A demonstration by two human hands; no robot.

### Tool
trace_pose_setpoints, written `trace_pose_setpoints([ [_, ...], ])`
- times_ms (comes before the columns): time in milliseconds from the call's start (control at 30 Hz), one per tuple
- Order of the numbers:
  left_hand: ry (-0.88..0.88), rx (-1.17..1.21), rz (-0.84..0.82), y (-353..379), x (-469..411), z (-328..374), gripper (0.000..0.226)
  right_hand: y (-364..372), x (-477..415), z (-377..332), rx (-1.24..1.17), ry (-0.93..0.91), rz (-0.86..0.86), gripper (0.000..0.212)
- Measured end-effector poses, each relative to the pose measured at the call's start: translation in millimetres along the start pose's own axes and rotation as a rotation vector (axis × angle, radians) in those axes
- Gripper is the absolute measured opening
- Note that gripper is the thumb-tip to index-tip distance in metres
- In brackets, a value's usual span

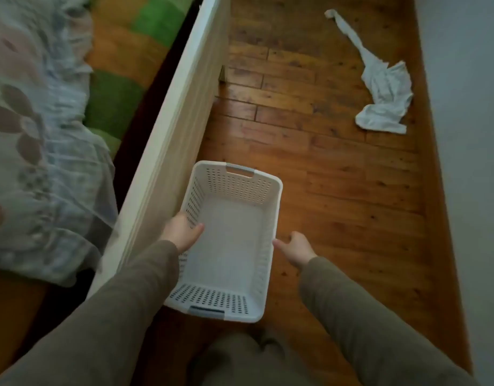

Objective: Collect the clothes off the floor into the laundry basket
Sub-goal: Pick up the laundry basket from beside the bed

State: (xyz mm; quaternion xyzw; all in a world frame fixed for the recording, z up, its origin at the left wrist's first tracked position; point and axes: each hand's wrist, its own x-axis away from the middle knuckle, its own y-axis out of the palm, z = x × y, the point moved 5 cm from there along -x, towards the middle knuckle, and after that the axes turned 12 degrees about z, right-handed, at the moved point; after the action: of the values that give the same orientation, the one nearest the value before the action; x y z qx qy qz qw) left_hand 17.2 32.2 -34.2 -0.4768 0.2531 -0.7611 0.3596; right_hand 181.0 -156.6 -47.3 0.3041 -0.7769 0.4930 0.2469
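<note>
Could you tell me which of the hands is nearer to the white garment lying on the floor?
The right hand. It hovers beside the basket, on the same side as the white garment; the left hand grips the basket's opposite wall, by the bed frame.

— The floor (pixel 323 168)?
— Wood boards, knotty, with a glossy varnish.
— And the laundry basket (pixel 268 218)?
— Matt white plastic, its walls perforated, with grey handles.
— The garment (pixel 385 87) by the wall?
— Thin white cloth, crumpled. The sleeves (pixel 134 302) look like soft matt fabric.
</note>
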Motion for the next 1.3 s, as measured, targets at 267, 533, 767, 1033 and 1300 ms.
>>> trace_pose_setpoints([
  [267, -0.06, 0.022, 0.114, 28, -29, -27, 0.045, 62, -29, 27, -0.17, 0.092, -0.066, 0.037],
  [533, -0.155, 0.069, 0.118, 12, -23, -13, 0.039, 10, -20, 14, -0.244, 0.033, -0.07, 0.035],
  [767, 0.049, 0.184, 0.158, -62, 27, 78, 0.032, -122, 21, -38, -0.172, -0.066, 0.024, 0.032],
  [1033, 0.217, 0.398, 0.145, -227, 137, 219, 0.043, -300, 145, -148, -0.17, -0.233, 0.236, 0.021],
  [1300, 0.393, 0.533, 0.211, -394, 249, 330, 0.043, -452, 298, -250, -0.346, -0.413, 0.347, 0.009],
])
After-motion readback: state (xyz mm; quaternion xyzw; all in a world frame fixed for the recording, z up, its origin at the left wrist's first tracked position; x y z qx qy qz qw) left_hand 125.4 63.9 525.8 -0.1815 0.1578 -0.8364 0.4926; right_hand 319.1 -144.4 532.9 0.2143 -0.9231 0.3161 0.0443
